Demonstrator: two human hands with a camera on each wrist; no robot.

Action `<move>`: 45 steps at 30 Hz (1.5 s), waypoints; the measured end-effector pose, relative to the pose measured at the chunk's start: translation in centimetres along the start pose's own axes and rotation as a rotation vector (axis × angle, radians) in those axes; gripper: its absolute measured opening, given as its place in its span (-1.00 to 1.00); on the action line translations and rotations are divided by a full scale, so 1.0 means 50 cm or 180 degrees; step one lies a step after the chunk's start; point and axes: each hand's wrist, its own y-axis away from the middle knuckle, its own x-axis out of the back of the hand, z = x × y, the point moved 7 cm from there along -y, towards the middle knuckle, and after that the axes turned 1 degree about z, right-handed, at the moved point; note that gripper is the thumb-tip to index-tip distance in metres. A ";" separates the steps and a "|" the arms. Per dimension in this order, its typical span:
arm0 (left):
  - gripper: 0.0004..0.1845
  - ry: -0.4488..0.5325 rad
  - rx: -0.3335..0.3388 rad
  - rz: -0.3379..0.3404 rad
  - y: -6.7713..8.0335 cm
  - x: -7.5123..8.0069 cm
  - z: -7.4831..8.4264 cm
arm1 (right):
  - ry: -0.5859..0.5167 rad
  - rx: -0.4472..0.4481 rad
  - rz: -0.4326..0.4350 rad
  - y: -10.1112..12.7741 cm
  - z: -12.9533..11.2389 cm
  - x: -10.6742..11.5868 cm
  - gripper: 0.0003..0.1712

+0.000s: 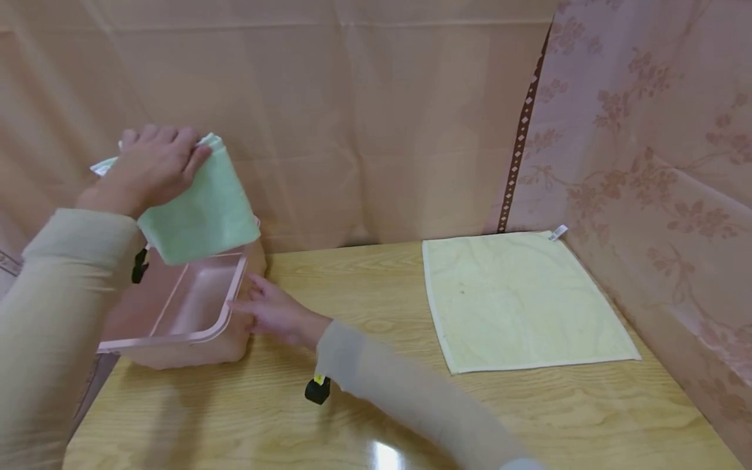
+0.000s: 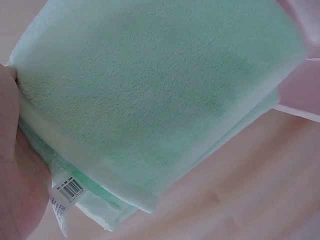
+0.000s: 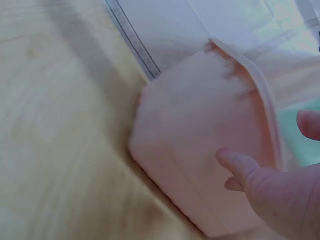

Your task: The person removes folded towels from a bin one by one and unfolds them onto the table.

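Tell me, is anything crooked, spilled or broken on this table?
Nothing stands out. The yellow towel lies flat on the table, the pink bin sits upright with the right hand against it, and the left hand holds the folded green towel above it.

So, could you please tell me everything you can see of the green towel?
The green towel is pale mint terry cloth, folded into a thick rectangle of several layers, with a plain woven band along one edge and a small white barcode label at a corner. The left hand grips its upper end, holding it tilted in the air above the open pink bin. It hangs just over the bin's far rim; whether it touches the rim is unclear.
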 end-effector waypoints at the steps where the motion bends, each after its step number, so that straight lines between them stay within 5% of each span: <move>1: -0.58 0.0002 -0.0016 0.0028 -0.002 0.004 0.004 | 0.0044 0.0015 0.0001 0.003 -0.011 0.008 -0.15; 9: -0.62 0.0067 -0.0162 0.0219 -0.022 0.041 0.063 | 0.0573 0.0370 0.0087 0.033 -0.115 0.120 -0.15; 14: -0.58 0.0232 -0.0196 0.0132 -0.043 0.050 0.116 | 0.0813 0.0798 0.0279 0.052 -0.172 0.180 -0.14; 22: -0.62 0.0316 -0.0348 0.0084 -0.054 0.019 0.199 | 0.0608 0.0991 0.0371 0.091 -0.192 0.224 -0.24; 32: -0.56 0.0447 -0.0086 -0.0808 -0.069 -0.101 0.234 | 0.0205 0.0610 0.0431 0.097 -0.115 0.251 -0.47; 45: -0.48 0.0322 -0.0008 -0.1284 -0.100 -0.326 0.266 | 0.0045 -0.0049 0.0768 0.085 0.019 0.315 -0.57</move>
